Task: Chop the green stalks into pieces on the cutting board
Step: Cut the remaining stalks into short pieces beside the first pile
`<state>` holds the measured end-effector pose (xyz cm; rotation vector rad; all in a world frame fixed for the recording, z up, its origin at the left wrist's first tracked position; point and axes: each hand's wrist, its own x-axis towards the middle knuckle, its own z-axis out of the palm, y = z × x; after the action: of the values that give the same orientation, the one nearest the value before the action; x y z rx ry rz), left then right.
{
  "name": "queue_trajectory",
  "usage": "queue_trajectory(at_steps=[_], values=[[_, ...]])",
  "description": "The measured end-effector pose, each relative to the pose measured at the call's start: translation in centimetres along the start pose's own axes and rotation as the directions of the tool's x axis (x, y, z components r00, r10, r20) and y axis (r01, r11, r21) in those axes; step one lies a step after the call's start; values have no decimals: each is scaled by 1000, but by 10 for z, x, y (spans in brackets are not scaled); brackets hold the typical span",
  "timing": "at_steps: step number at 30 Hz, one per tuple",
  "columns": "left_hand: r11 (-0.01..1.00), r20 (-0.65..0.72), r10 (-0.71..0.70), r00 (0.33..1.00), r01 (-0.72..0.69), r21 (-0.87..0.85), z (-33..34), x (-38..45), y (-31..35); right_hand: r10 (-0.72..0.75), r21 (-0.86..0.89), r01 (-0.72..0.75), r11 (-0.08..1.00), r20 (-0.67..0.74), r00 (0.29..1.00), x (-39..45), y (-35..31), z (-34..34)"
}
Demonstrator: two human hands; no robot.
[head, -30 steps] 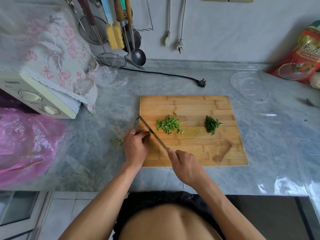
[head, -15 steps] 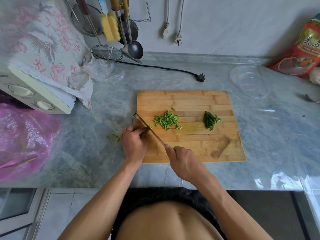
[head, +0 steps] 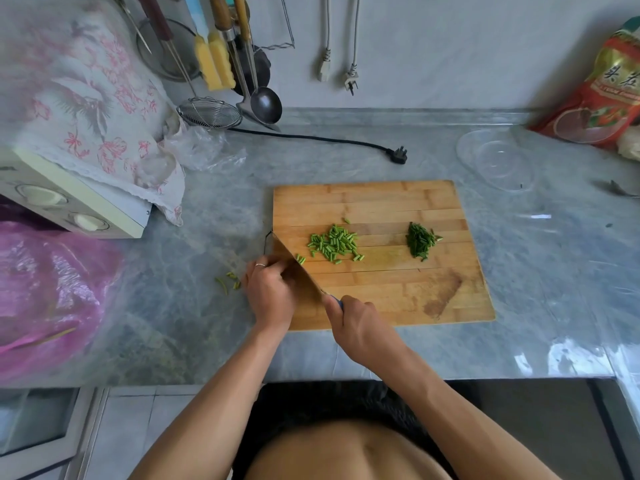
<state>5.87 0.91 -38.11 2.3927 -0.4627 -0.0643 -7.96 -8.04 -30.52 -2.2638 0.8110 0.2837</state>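
My right hand [head: 358, 327] grips the knife [head: 294, 263], my left hand [head: 270, 289] curls over stalks I can't see at the cutting board [head: 381, 202] left edge; chopped green pieces [head: 334, 243] lie beside the blade

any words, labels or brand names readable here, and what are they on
Red bag: large yellow Chinese characters, cut off by the frame edge, probably "头" and one more that cannot be made out.
Red bag, small line under them: too blurred to read.
Appliance with two dials: no legible markings.
Nothing else carries text.
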Motion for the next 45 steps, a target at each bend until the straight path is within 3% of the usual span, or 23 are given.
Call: queue_trajectory(at_steps=[4,7,11,15,18,20,23,24,29,32,36,40,45], values=[[1000,1,-18,1000,18,9,-2,0,0,3,67,0,998,-38,999,3,-6,5],[1000,13,-3,1000,3,6,-1,-1,-2,77,148,-79,986,16,997,12,-16,1],[1000,14,17,1000,-18,16,-4,2,-2,152,246,-144,958,-13,988,11,-6,-5],[981,39,153,987,-156,111,-9,4,-8,156,285,-144,947,-18,988,11,0,-12],[964,91,247,965,-254,77,-17,11,-13,123,348,-105,932,-32,992,6,4,-14],[982,123,185,975,-181,-47,-23,17,-10,109,391,-85,916,-39,993,2,6,-16],[968,187,-52,981,95,-232,-34,27,-3,106,414,-77,907,-49,993,-1,9,-20],[962,207,-72,976,122,-243,-36,29,-3,104,413,-72,908,-57,993,-2,10,-22],[996,374,78,924,-84,-1,-39,24,-1,77,389,-45,920,-67,995,-6,15,-24],[972,407,113,906,-186,144,-36,21,3,58,368,-29,929,-68,996,-9,17,-23],[954,330,231,915,-280,108,-31,10,5,37,373,-4,928,-79,996,-13,17,-23],[961,257,250,933,-272,51,-29,3,-1,18,358,1,934,-51,999,-14,17,-22],[927,284,272,920,-329,180,-29,3,3,11,320,-8,947,-7,1000,-17,24,-23]])
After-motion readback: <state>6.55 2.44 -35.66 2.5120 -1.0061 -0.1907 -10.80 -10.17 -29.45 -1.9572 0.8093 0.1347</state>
